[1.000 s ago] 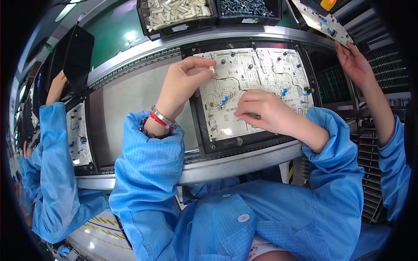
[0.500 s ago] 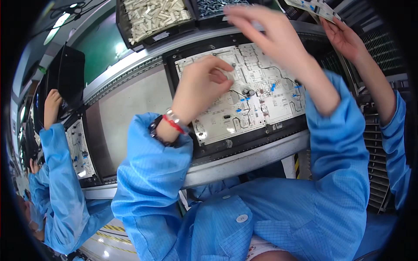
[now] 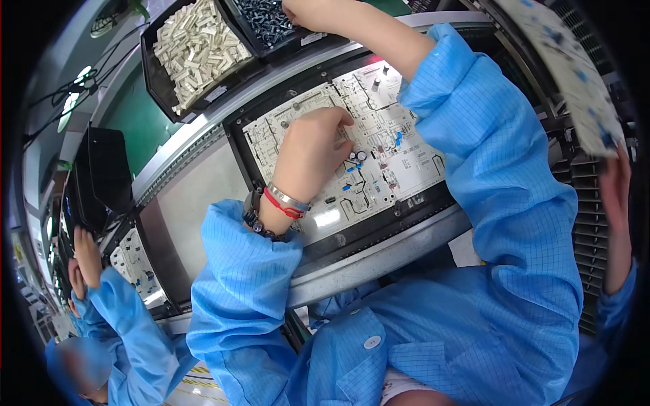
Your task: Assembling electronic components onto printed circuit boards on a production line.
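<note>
A white printed circuit board (image 3: 406, 169) lies in a black frame (image 3: 325, 243) before me. My left hand (image 3: 311, 145) hovers over its left half, loosely curled, thumb and index finger apart with a gap between them. Its palm side is hidden. Right of its thumb stand small round capacitors (image 3: 357, 157), with blue components (image 3: 398, 139) nearby. Stretched out to the far side, my right hand (image 3: 315, 12) is at the edge of a black bin of small dark blue parts (image 3: 267, 24). Its fingers are bent together at the upper picture edge, and what they hold cannot be made out.
A black bin of off-white connectors (image 3: 200, 51) stands left of the dark parts. The metal rail (image 3: 379, 247) runs along my side. A co-worker's hands (image 3: 82, 260) are at the left; another person's hand (image 3: 615, 189) holds a populated board (image 3: 565, 71) at the right.
My right hand has moved from above the board's far side to the parts bin, fingers closing. My left hand stays over the board. The board held at the right has come nearer.
</note>
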Demonstrator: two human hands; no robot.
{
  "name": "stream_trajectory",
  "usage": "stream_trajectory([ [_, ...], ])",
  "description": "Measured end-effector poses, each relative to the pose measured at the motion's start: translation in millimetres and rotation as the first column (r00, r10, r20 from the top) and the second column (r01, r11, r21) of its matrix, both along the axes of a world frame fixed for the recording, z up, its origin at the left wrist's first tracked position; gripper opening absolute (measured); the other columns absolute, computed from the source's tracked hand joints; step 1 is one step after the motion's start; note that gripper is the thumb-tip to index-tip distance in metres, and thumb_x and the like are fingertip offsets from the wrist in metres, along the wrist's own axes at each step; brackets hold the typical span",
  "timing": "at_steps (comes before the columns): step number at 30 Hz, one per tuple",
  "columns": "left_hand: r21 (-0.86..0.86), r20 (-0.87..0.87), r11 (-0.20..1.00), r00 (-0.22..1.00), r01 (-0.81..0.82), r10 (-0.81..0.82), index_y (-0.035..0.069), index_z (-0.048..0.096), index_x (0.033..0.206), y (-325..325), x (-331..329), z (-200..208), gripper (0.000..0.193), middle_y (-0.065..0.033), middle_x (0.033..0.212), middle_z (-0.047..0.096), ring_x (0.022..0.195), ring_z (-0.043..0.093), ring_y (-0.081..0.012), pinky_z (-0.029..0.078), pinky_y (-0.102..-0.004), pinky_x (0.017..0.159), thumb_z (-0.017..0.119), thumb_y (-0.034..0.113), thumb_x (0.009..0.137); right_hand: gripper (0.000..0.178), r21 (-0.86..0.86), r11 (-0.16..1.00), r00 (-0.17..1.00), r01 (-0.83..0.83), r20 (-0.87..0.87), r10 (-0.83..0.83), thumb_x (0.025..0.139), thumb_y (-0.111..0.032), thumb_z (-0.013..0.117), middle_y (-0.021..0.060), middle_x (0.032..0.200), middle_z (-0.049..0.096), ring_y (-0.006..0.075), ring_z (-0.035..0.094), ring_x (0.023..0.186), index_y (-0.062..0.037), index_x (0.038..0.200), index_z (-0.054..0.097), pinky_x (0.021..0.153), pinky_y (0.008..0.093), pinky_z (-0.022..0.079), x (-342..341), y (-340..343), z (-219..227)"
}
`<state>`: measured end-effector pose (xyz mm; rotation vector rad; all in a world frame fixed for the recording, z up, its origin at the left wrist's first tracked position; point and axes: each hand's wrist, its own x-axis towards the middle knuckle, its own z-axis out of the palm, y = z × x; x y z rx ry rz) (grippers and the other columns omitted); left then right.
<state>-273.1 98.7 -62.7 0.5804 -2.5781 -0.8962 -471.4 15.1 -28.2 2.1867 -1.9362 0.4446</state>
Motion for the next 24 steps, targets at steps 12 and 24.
stream_trajectory([
  [12,-0.175,0.165,0.982,0.985,0.072,-0.043,0.001,0.059,0.076,5.5,-14.7,7.5,0.013,-0.0158,0.079,0.057,0.077,0.058,-0.0331,0.048,-0.04,0.069,0.068,0.006,0.067,0.013,-0.106,0.994,0.992,-0.019,0.12,0.032,0.068,-0.01,0.06,0.0213,0.075,0.063,0.0361,0.063,0.076,0.0015,0.074,0.064,0.069,0.0421,0.051,-12.5,-18.7,-8.5],
  [24,-0.199,0.131,0.958,0.975,0.205,-0.182,0.003,0.06,0.072,-4.1,-0.9,14.6,0.007,-0.0101,0.08,0.055,0.073,0.059,-0.0281,0.048,-0.0375,0.064,0.066,0.007,0.072,0.014,-0.261,0.961,0.735,-0.095,0.633,0.244,0.072,-0.011,0.066,0.0142,0.069,0.061,0.0241,0.062,0.068,0.0001,0.068,0.058,0.061,0.0326,0.047,-27.3,89.7,48.0],
])
